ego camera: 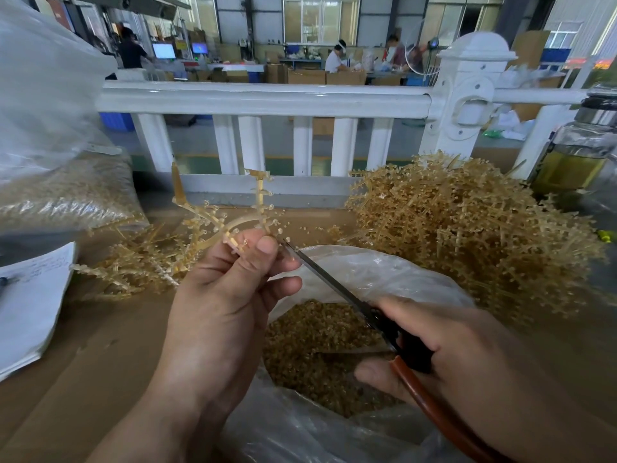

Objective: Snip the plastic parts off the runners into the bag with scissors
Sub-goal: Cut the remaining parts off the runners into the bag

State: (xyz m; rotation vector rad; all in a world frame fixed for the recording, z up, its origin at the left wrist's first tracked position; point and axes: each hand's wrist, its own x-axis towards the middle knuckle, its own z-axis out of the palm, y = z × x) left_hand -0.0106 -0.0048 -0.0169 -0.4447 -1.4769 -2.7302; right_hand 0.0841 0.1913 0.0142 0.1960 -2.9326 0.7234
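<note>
My left hand [230,289] pinches an amber plastic runner [213,218] with small parts along its branches, raised over the table. My right hand [467,355] grips the scissors [334,285] by their black and brown handles. The blade tips sit right beside my left thumb, at a small part on the runner. Below both hands lies an open clear plastic bag [384,272] holding many small amber cut parts [317,345].
A big heap of uncut runners [467,228] lies to the right, a smaller pile of runners [140,265] to the left. A filled bag [66,195] and papers [30,302] sit at left, a glass jar [577,155] at right, a white railing [267,98] behind.
</note>
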